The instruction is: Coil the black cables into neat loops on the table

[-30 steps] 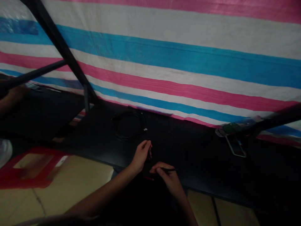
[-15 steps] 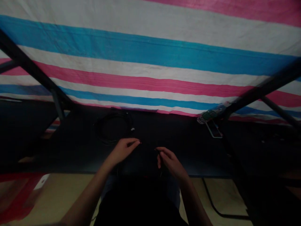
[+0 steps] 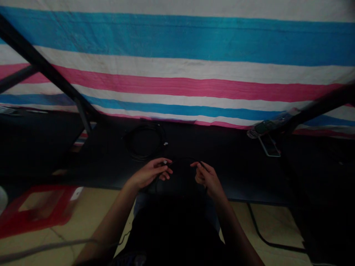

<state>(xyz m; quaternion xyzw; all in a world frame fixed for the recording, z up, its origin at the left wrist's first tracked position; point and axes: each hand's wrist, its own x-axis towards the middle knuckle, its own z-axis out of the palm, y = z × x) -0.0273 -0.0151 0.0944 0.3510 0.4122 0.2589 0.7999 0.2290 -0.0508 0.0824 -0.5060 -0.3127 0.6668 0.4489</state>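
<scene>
My left hand (image 3: 152, 173) pinches the cable (image 3: 185, 158) near its pale tip (image 3: 165, 162); my right hand (image 3: 209, 179) grips it farther along, an arc between them over the table (image 3: 227, 159). I judge it light, springy, best held behind the tip. My forearms converge, fingers curled.

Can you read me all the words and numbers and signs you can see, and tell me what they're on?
There are none I can read.
Green label on the clear bottle: too blurred to read.
White patch on the red object: too small and blurred to tell if it has writing.
Phone: no words I can make out.
Thin black cable: no writing I can make out.
</scene>
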